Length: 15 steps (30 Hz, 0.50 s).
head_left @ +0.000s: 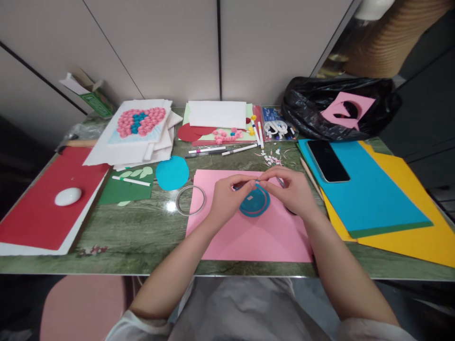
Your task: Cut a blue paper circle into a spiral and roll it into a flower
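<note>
My left hand and my right hand meet fingertip to fingertip over a pink sheet. Both pinch the upper edge of a round blue paper piece. A curved slit, with pink showing through, runs along its lower side, like a spiral cut. The pinched bit itself is mostly hidden by my fingers. Under my right palm, the dark handle of what looks like scissors shows partly. A grey ring lies left of my left hand, overlapping the sheet's edge.
Left are a blue paper circle, green paper, a red sheet with a white oval object, and a rosette heart picture. Markers and paper scraps lie behind. A phone rests on blue sheets at right.
</note>
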Each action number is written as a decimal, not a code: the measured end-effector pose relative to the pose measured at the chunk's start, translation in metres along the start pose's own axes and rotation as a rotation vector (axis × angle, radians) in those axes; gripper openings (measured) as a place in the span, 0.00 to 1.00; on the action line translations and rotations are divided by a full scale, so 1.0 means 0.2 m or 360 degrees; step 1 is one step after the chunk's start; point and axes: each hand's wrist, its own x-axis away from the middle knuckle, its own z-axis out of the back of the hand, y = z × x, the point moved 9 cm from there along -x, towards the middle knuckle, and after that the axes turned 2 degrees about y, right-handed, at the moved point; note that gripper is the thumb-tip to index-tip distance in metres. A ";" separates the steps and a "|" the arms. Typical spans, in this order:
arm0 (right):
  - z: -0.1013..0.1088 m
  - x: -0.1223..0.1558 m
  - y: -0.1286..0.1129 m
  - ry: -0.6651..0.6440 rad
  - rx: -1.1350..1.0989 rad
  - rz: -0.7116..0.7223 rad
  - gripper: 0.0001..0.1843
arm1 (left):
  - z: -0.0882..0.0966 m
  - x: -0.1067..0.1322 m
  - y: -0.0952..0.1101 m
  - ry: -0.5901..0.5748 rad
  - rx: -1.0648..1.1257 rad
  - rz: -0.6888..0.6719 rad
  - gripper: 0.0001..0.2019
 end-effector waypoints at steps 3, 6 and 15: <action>0.00 0.00 0.00 0.0004 -0.0006 0.0001 0.03 | 0.00 0.00 0.00 0.0002 0.0000 -0.0004 0.09; 0.00 0.00 -0.01 0.0006 -0.0007 0.0011 0.03 | 0.00 0.00 0.00 0.0007 -0.0002 -0.0004 0.08; 0.00 0.00 0.00 0.0022 -0.0004 0.0010 0.02 | 0.00 0.00 0.02 0.0021 -0.0006 -0.0009 0.07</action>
